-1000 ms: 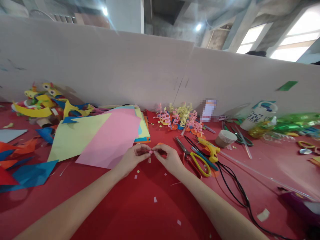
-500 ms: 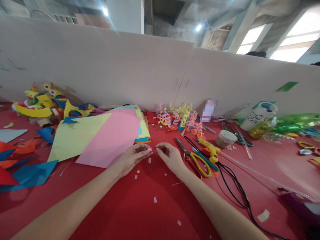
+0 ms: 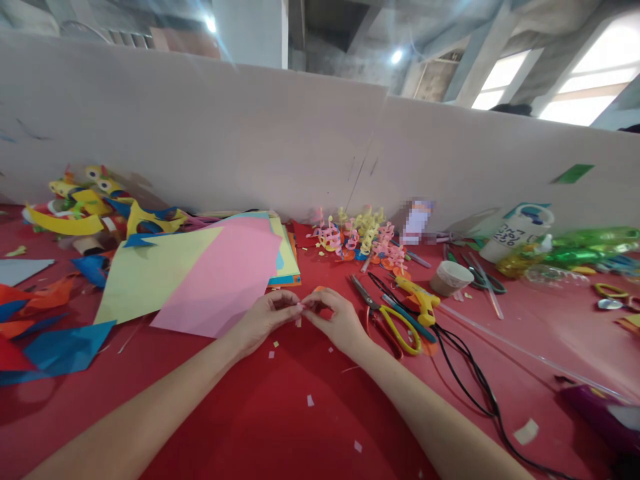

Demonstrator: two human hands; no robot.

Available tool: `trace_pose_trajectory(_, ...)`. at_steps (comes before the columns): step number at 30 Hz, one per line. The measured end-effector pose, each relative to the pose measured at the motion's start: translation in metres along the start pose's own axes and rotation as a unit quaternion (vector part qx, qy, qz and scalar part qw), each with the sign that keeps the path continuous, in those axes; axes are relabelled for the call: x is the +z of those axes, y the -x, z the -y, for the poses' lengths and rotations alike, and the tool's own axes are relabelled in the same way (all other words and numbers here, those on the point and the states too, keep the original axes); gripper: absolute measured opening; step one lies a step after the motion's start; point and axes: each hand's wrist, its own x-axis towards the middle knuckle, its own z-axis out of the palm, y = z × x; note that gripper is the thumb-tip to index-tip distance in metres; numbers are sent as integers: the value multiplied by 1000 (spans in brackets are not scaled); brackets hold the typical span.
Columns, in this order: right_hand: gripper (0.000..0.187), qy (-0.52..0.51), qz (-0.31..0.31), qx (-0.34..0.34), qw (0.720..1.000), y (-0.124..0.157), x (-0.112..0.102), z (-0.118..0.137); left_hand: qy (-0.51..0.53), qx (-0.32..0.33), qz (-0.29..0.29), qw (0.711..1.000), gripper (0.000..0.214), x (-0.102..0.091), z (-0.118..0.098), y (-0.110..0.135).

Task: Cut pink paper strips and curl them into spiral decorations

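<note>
My left hand (image 3: pixel 273 317) is closed, its thumb and index finger pinching a tiny pink paper piece (image 3: pixel 301 305) that the fingers mostly hide. Against it, fingertip to fingertip, my right hand (image 3: pixel 336 316) pinches at the same spot. An orange bit (image 3: pixel 319 289) peeks out beyond the right index finger; whether it is held cannot be made out. Just below the fingertips lies a pale paper scrap (image 3: pixel 299 322). Behind the hands stands a cluster of curled pink and yellow paper figures (image 3: pixel 367 233) on round orange and blue bases.
Pink paper (image 3: pixel 220 280) and yellow-green sheets (image 3: pixel 145 280) lie left. At right are pliers (image 3: pixel 370 300), scissors with yellow handles (image 3: pixel 407 330), a yellow glue gun (image 3: pixel 417 299) with a black cord (image 3: pixel 480 380), and a paper cup (image 3: pixel 451 277). A white panel (image 3: pixel 200 133) stands behind.
My hands have come together: the right moved left until its fingertips met the left's at the pink paper piece. The orange bit now shows above the right index finger.
</note>
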Motion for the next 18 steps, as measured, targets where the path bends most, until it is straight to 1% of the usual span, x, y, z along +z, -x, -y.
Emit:
trace_pose_trajectory(4,13,-79,-16,75,994,-2,1,-5,61,-26,-33,997,18,1,-3,1)
trace_pose_trajectory(7,19,-130,-12,122,984,-3,2,-9,70,-27,-41,996,18,0,-4,0)
trace_pose_trajectory(13,21,-186,6,154,970,-4,3,-9,11,12,-32,999,11,0,-2,0)
trace_pose_trajectory(15,23,-201,18,165,965,-5,3,-8,-1,12,-38,999,11,1,-3,0)
trace_pose_trajectory(18,24,-224,24,174,959,-5,2,-6,8,3,-48,999,12,3,-5,1)
